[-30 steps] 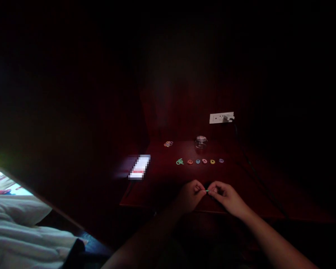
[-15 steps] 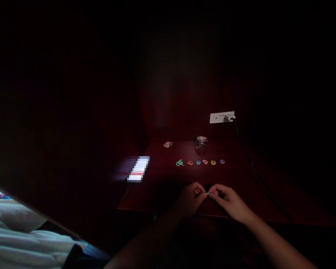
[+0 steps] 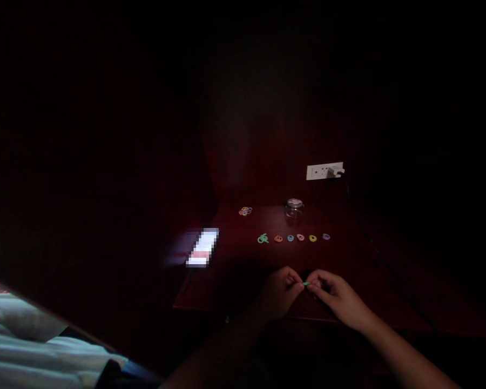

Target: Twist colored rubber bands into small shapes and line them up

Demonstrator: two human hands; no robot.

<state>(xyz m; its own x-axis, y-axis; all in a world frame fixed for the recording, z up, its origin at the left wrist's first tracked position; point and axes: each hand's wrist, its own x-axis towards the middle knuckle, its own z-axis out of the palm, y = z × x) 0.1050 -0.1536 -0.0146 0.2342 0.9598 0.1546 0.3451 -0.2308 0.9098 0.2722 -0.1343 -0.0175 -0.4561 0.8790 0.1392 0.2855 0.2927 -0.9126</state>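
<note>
Over the front edge of a dark red table, my left hand point(image 3: 282, 292) and my right hand point(image 3: 340, 297) pinch a small green band point(image 3: 306, 283) between their fingertips. Beyond the hands lies a row of small coiled bands: green point(image 3: 263, 238), orange point(image 3: 278, 239), blue point(image 3: 290, 238), pink point(image 3: 300, 237), yellow point(image 3: 312, 238) and purple point(image 3: 326, 236). Farther back on the left sits a pile of mixed bands point(image 3: 245, 211). A clear lidded jar point(image 3: 294, 208) stands behind the row.
A bright phone-like screen point(image 3: 203, 247) lies at the table's left. On the back wall is a white socket plate point(image 3: 319, 172) with a plug and a dark cable running down the right side. Pale cloth point(image 3: 28, 346) shows at the lower left.
The view has shifted slightly, so everything sits a little lower and to the right. Slightly more of the green band shows between my fingertips.
</note>
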